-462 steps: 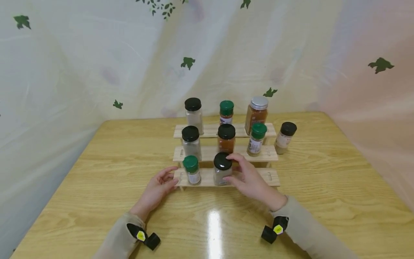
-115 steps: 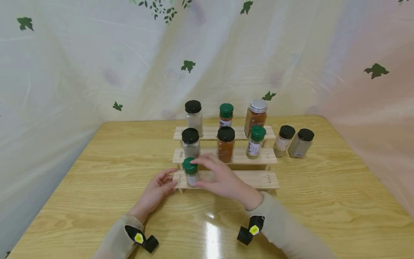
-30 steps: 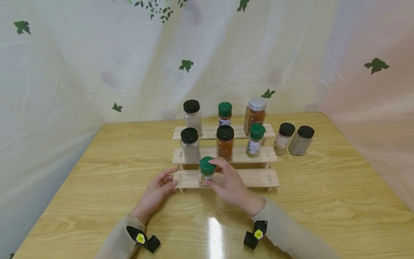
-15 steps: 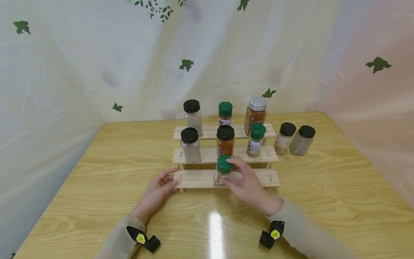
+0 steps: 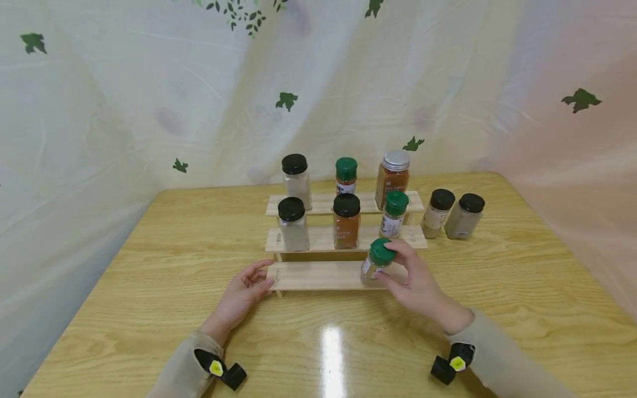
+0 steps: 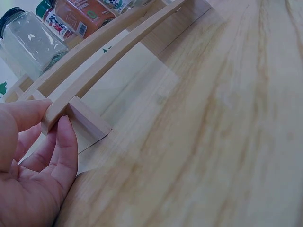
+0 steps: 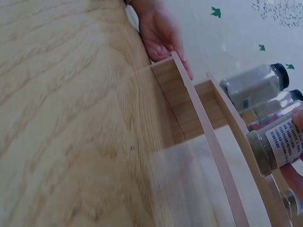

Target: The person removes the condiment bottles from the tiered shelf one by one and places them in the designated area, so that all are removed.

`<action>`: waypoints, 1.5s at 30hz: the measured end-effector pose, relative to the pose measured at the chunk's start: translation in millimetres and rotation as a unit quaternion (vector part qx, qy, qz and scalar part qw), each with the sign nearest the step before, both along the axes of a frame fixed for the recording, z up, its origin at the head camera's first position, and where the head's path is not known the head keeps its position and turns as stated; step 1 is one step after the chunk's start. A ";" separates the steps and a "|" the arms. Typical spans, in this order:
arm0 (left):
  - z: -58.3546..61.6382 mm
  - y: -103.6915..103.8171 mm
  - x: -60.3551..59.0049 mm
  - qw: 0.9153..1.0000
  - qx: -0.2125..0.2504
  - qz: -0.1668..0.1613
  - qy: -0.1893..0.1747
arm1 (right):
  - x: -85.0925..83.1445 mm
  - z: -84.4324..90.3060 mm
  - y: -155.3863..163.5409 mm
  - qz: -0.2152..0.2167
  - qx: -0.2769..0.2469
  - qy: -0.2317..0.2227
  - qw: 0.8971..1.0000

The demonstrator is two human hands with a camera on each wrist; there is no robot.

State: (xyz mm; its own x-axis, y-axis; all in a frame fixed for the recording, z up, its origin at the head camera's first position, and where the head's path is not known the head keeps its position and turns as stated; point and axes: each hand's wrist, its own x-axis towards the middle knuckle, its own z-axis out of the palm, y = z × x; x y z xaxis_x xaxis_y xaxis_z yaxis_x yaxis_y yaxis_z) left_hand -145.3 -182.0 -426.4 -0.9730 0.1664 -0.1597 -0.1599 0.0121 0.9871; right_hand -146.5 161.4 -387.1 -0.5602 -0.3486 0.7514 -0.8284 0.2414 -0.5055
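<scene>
A three-step wooden rack (image 5: 318, 275) stands mid-table. My right hand (image 5: 398, 270) grips a small green-capped spice jar (image 5: 376, 263) by its cap and side. The jar is tilted over the right part of the bottom step; whether it rests there I cannot tell. The right wrist view shows this jar (image 7: 274, 146) with greyish-green powder beside the rack's edge (image 7: 208, 142). My left hand (image 5: 247, 287) is relaxed, its fingertips touching the left end of the bottom step (image 6: 75, 113). In the left wrist view the left hand (image 6: 38, 156) holds nothing.
The middle step carries a black-capped pale jar (image 5: 292, 224), a black-capped orange jar (image 5: 346, 220) and a green-capped jar (image 5: 394, 213). Three more jars stand on the top step, one with a silver lid (image 5: 393, 177). Two black-capped jars (image 5: 450, 214) stand on the table at the rack's right.
My right hand has carried the green-capped jar to the right along the bottom step, from its left end to its right part. The left hand has stayed put.
</scene>
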 end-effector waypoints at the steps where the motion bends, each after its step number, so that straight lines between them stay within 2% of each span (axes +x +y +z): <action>1: -0.1 0.2 0.0 1.000 0.000 0.001 0.000 | 0.7 0.6 3.3 0.000 -0.001 -0.005 1.000; 11: 0.2 1.4 -0.5 1.000 -0.007 0.008 0.000 | 4.5 -1.5 32.7 -0.033 -0.009 -0.015 0.999; 20: -0.5 1.2 0.8 1.000 -0.007 0.008 0.000 | 10.0 0.0 50.4 -0.104 0.034 -0.038 0.993; 29: -1.0 1.3 0.4 1.000 -0.004 0.010 -0.002 | 12.5 4.6 62.1 -0.143 0.045 -0.046 0.988; 33: 0.1 1.6 0.4 1.000 -0.006 0.011 -0.004 | 12.0 5.3 68.3 -0.151 0.052 -0.048 0.986; 41: 0.3 2.1 0.2 1.000 -0.010 0.011 -0.007 | 3.3 1.4 88.9 -0.114 0.058 -0.026 0.991; 45: -0.1 2.0 0.2 1.000 -0.007 0.011 -0.006 | 0.1 0.5 98.7 -0.129 0.063 -0.038 0.989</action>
State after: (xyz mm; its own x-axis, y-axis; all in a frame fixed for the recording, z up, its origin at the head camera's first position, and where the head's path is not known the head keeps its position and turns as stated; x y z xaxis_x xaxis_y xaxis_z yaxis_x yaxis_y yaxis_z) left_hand -145.1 -180.0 -426.5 -0.9745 0.1435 -0.1726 -0.1712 0.0221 0.9850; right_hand -146.4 260.1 -386.6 -0.6952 -0.2756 0.6638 -0.6924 0.5048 -0.5156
